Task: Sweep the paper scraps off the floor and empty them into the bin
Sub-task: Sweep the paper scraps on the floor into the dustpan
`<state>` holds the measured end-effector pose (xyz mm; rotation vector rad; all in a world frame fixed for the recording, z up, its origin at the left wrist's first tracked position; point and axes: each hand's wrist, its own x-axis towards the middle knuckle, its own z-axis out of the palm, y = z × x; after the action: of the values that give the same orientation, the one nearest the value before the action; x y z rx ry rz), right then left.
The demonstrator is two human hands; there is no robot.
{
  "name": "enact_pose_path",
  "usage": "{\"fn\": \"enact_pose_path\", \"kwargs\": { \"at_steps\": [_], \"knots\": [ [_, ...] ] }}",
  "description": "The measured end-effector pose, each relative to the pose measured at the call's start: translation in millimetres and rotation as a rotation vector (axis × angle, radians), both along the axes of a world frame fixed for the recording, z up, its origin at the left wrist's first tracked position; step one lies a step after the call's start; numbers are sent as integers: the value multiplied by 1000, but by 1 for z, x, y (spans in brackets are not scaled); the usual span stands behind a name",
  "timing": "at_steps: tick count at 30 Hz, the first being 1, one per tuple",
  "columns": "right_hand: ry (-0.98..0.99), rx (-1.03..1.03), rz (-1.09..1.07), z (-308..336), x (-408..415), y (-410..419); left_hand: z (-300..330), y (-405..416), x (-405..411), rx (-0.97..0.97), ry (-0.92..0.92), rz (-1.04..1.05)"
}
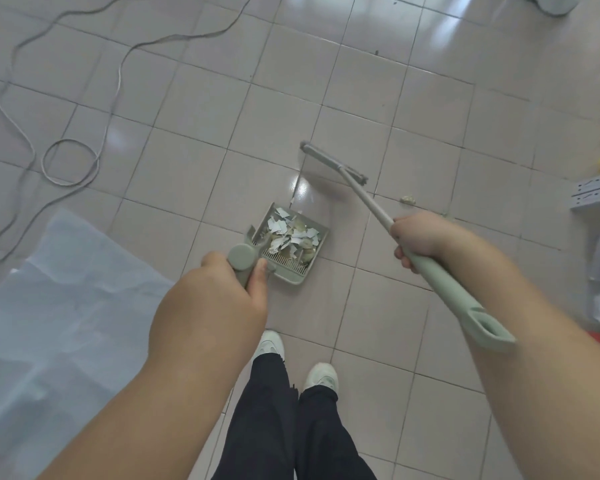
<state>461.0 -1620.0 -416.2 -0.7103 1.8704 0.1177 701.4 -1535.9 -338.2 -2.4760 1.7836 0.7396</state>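
Left hand (219, 299): curled round dustpan handle (242, 260).
Paper scraps (291, 237): heaped in dustpan (317, 233), just beyond that grip.
Right hand (420, 237): gripping broom (371, 206) shaft; broom head near dustpan's far edge.

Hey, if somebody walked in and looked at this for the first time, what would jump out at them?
First the dustpan on the tiles at centre, heaped with torn paper scraps, its handle gripped by the left hand. Next the broom, reaching out beyond the pan and held by the right hand. One crumpled scrap lies on the floor to the right of the broom, and a grey cable loops at far left.
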Motion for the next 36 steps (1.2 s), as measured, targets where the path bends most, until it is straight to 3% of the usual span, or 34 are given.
{"fn": "enact_pose_path", "kwargs": {
  "at_steps": [8, 14, 21, 29, 36],
  "knots": [
    [8, 101, 99, -32, 47, 14, -5, 0, -3, -25, -19, -12],
    [-90, 190, 130, 19, 15, 52, -4, 3, -1, -24, 22, 5],
    [-129, 43, -18, 59, -11, 65, 0, 8, 4, -15, 85, 24],
    [-34, -30, -31, 15, 15, 43, 20, 42, 22, -44, 133, 76],
    [-6, 71, 61, -29, 50, 64, 9, 69, 32, -9, 102, 97]
  ]
}}
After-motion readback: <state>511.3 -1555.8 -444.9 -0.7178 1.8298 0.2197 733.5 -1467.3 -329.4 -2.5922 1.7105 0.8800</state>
